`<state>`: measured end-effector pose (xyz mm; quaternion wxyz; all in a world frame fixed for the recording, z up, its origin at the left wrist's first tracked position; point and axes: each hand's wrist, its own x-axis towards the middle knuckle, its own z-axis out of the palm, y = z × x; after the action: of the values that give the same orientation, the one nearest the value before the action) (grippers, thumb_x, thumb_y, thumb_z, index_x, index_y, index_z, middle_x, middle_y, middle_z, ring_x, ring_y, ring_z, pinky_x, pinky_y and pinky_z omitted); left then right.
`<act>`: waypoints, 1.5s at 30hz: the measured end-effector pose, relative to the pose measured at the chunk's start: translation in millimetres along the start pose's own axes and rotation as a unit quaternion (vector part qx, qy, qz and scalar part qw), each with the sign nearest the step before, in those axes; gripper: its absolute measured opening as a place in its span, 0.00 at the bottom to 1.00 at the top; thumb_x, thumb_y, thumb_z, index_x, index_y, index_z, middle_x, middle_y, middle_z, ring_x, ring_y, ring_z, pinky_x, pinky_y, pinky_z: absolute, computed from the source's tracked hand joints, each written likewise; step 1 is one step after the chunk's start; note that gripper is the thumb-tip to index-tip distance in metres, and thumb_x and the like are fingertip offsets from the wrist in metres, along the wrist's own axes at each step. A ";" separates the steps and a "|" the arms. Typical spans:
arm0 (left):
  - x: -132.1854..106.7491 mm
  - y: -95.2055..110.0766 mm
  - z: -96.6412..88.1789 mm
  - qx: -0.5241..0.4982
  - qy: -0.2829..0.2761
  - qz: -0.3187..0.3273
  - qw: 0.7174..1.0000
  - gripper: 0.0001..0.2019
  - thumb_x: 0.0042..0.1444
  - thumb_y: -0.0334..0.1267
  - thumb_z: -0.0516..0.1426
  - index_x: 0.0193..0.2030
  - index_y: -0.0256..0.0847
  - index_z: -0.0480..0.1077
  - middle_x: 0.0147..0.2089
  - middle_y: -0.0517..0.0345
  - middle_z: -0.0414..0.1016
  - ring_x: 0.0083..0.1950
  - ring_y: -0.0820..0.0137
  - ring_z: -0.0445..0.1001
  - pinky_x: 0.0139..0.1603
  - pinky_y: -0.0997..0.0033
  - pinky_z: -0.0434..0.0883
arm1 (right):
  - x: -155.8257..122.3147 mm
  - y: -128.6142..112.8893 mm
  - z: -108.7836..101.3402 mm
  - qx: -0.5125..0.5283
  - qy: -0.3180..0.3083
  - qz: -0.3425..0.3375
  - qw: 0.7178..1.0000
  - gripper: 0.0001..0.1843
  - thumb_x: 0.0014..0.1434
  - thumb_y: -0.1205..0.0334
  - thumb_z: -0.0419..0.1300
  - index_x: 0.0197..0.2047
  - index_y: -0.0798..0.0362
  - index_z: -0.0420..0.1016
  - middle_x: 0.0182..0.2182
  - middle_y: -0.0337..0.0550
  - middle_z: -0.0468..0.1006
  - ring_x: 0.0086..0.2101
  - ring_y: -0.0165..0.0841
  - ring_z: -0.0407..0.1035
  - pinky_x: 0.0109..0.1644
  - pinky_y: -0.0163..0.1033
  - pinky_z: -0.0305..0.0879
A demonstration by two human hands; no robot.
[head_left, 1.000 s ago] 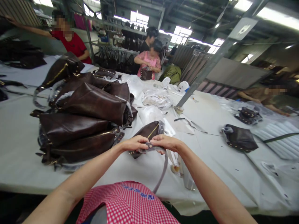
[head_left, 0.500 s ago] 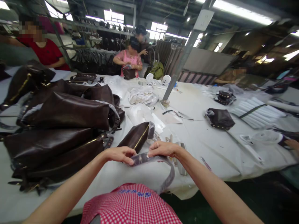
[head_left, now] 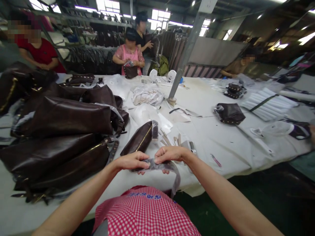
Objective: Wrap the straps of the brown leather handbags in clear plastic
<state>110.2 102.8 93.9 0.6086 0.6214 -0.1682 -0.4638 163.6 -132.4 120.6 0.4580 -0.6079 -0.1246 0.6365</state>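
Note:
A dark strap in clear plastic wrap [head_left: 175,175] stretches between my hands, and its right end curls down toward my checked apron. My left hand [head_left: 134,160] pinches the strap, thumb on top and fingers beneath. Close beside it, my right hand [head_left: 169,154] grips the strap the same way. Just beyond my hands lies a small dark brown leather bag [head_left: 139,137] with a gold zipper and a wrapped piece at its end. To the left, large dark brown leather bags [head_left: 71,114] are piled on the white-covered table [head_left: 209,157].
Several flat sticks [head_left: 177,140] and a metal tool [head_left: 192,147] lie past my right hand. A small pink-handled tool [head_left: 216,160] is further right. A metal post [head_left: 183,54] rises from the table. Another dark bag [head_left: 230,113] and a white fan [head_left: 278,128] sit right. Co-workers stand across.
My hands have come closer together on the strap, and more fingertips now show beneath it. The camera view has shifted slightly. Across the table, the person in red has lowered an outstretched arm.

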 end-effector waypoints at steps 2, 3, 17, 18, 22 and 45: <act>6.7 -0.6 3.7 -0.001 0.000 0.012 1.000 0.18 0.51 0.51 0.62 0.35 0.36 0.65 0.24 0.63 0.69 0.21 0.78 0.63 0.21 0.80 0.58 | 3.6 -5.5 5.6 -0.029 0.006 0.017 0.999 0.22 0.44 0.45 0.69 0.30 0.56 0.71 0.16 0.37 0.75 0.17 0.27 0.69 0.20 0.28 0.65; 9.2 -0.6 5.2 -0.002 0.005 0.015 1.000 0.18 0.51 0.50 0.62 0.37 0.37 0.65 0.24 0.64 0.68 0.21 0.78 0.63 0.21 0.80 0.58 | 6.1 -7.7 9.1 -0.040 0.013 0.025 0.999 0.22 0.45 0.45 0.68 0.29 0.56 0.71 0.16 0.37 0.75 0.16 0.27 0.69 0.19 0.27 0.64; -8.2 5.5 -6.6 0.024 0.038 -0.013 0.999 0.18 0.53 0.50 0.60 0.38 0.37 0.65 0.23 0.66 0.65 0.19 0.80 0.60 0.16 0.83 0.53 | -14.4 26.9 -5.6 0.024 0.030 -0.039 0.998 0.23 0.46 0.43 0.68 0.27 0.57 0.73 0.18 0.35 0.74 0.20 0.24 0.68 0.25 0.27 0.63; -6.7 5.9 -6.1 0.024 0.036 -0.011 0.999 0.18 0.53 0.50 0.60 0.38 0.37 0.65 0.23 0.66 0.65 0.19 0.80 0.60 0.16 0.83 0.53 | -15.6 25.4 -5.2 0.025 0.026 -0.042 0.998 0.22 0.45 0.44 0.68 0.28 0.57 0.73 0.17 0.34 0.73 0.19 0.25 0.68 0.24 0.27 0.63; 2.4 8.4 -2.4 0.024 0.017 0.001 1.000 0.19 0.51 0.51 0.61 0.36 0.36 0.65 0.23 0.67 0.64 0.19 0.81 0.59 0.17 0.82 0.55 | -7.4 9.7 4.6 0.000 -0.031 -0.027 0.999 0.24 0.45 0.43 0.67 0.32 0.56 0.74 0.17 0.35 0.73 0.19 0.26 0.69 0.24 0.29 0.65; -37.3 32.0 -24.0 0.079 0.013 -0.048 0.996 0.17 0.51 0.51 0.61 0.34 0.37 0.66 0.27 0.64 0.64 0.24 0.78 0.62 0.23 0.80 0.58 | -28.6 15.4 9.8 0.013 -0.014 -0.124 0.992 0.19 0.46 0.49 0.68 0.29 0.58 0.74 0.18 0.33 0.71 0.19 0.22 0.64 0.25 0.28 0.60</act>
<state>121.2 139.5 132.9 0.5372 0.6807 -0.1661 -0.4696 143.8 -157.9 130.8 0.5398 -0.5727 -0.1968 0.5847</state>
